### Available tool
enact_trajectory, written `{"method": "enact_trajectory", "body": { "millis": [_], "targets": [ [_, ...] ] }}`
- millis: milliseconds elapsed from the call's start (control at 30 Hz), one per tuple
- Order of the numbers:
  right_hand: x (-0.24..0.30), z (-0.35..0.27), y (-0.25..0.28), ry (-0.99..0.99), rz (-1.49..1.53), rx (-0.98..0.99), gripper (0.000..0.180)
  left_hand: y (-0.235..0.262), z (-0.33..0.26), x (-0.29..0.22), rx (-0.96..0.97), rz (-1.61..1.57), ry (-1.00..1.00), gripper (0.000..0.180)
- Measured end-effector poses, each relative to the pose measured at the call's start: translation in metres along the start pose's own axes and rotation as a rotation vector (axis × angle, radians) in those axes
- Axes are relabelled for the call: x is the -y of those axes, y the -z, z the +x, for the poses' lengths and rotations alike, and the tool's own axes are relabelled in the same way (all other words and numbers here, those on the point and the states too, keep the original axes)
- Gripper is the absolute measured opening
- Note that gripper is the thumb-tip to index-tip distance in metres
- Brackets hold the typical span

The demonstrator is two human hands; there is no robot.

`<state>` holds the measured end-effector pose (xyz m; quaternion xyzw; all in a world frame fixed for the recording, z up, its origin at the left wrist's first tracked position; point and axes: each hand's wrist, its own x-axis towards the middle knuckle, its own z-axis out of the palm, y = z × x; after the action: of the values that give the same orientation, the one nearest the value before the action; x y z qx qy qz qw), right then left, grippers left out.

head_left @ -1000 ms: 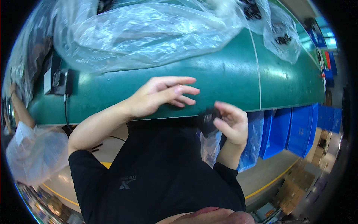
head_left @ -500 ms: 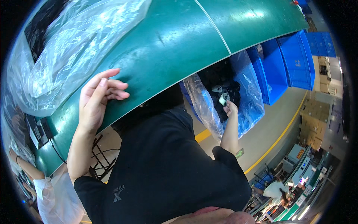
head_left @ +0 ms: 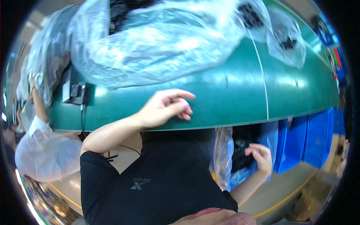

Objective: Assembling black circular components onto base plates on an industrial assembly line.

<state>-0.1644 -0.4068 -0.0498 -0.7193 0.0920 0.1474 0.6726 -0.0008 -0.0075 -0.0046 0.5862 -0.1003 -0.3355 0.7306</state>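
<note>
My left hand [head_left: 168,108] rests at the near part of the green table [head_left: 210,101], its fingers loosely curled and apart with nothing in them. To the right and below the table edge, my right hand [head_left: 260,155] hovers over a box lined with a clear plastic bag [head_left: 224,157]. Its fingers are bent but apart, and I see nothing held in them. Dark items [head_left: 240,150] lie in the lined box, partly hidden by the hand and too dark to make out. The white ring-shaped part is out of sight.
Clear plastic sheeting [head_left: 168,60] covers the table's far side, with smaller bags [head_left: 287,43] at the far right. A small black device [head_left: 78,93] with a cable sits left. Blue bins [head_left: 317,140] stand right. A person in white [head_left: 48,153] is at the left.
My view has swung to the right-hand bins less and to the table more. My right hand has let go of the white ring-shaped part and lifted from the box. The left hand stays loosely curled.
</note>
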Motion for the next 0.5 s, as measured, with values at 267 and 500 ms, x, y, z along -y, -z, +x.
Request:
{"method": "enact_trajectory", "body": {
  "millis": [267, 500],
  "targets": [
    [0.195, 0.137, -0.115, 0.618, -0.603, 0.366, 0.022, 0.014, -0.012, 0.004, -0.028, 0.113, -0.205, 0.035],
    [0.255, 0.387, -0.190, 0.729, -0.814, -0.079, 0.036, 0.035, 0.001, -0.004, -0.176, 0.256, -0.243, 0.034]
  ]
}}
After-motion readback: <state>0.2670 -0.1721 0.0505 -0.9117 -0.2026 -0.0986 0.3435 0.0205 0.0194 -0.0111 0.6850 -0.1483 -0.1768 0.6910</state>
